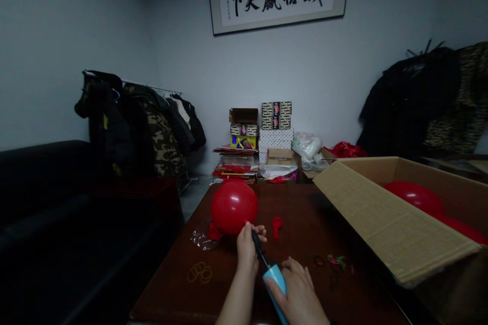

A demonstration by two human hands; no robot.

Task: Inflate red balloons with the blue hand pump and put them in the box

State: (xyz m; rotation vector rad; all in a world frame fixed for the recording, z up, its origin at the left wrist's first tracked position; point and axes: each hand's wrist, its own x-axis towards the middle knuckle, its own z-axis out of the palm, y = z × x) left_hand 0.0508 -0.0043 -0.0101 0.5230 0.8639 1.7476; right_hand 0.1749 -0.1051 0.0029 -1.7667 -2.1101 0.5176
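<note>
A round red balloon sits inflated on the black nozzle of a light blue hand pump. My left hand is closed around the balloon's neck where it meets the nozzle. My right hand is wrapped around the blue pump body, lower and nearer to me. Both hands are over the dark brown table.
An uninflated red balloon lies just right of my left hand. A clear plastic bag, yellow rubber bands and coloured bands lie on the table. A large cardboard box at right holds inflated red balloons. A black sofa is at left.
</note>
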